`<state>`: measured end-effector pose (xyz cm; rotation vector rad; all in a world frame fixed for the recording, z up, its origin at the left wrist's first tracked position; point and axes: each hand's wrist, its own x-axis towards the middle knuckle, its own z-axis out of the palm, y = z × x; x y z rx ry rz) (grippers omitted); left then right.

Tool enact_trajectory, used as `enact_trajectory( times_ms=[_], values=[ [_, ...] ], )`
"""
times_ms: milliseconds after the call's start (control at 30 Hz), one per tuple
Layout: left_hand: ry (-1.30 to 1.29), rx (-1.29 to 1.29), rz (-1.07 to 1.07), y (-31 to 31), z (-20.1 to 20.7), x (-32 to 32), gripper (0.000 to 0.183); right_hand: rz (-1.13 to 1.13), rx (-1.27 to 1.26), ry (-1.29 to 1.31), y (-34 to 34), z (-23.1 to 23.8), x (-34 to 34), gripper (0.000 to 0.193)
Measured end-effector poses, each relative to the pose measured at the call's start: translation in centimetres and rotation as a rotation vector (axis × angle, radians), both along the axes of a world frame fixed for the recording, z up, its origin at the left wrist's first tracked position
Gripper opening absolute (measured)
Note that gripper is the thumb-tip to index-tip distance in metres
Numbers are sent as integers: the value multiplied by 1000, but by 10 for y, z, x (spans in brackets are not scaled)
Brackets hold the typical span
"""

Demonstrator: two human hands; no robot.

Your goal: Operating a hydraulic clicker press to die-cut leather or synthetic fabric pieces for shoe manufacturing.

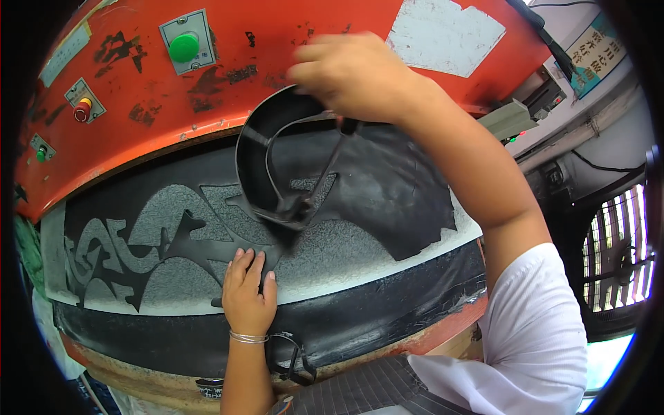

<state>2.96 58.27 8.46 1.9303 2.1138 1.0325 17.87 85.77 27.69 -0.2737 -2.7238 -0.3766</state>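
Black curved steel cutting die [266, 162], open-framed with cross braces: held by its upper rim, tilted, its lower edge touching the black sheet material [387, 187].
Left hand [247, 294]: flat, fingers together, pressing the cut-out sheet remnant, apparently to keep it from shifting.
Grey pitted cutting pad [332, 252]: under both hands.
Right hand [353, 72]: closed around the die's top.
Orange press head [277, 48], with green button [184, 47]: above the right hand.
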Motion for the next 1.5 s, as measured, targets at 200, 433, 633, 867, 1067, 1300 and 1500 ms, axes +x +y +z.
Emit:
enact_trajectory(
  times_ms=[200, 433, 633, 867, 1067, 1300, 1500],
  values=[
    [9, -17, 9, 2, -1, 2, 33, -409, -582, 272, -13, -109, 72, 16],
    [-21, -20, 5, 1, 3, 0, 27, -657, -798, 294, -14, -162, 82, 19],
    [-159, -45, 99, 43, 25, -20, 21, -694, -959, 365, -20, -155, 100, 35],
    [4, -73, 85, 101, 2, -58, 23, -425, -752, 116, -46, -174, 146, 86],
    [0, -9, 78, 109, 3, -56, 16, -396, -762, 195, -41, -171, 149, 73],
    [-43, -38, 45, 105, 12, -56, 13, -380, -776, 204, -50, -176, 151, 75],
    [-45, -9, 37, 104, 7, -58, 14, -419, -726, 212, -54, -172, 149, 72]
  ],
)
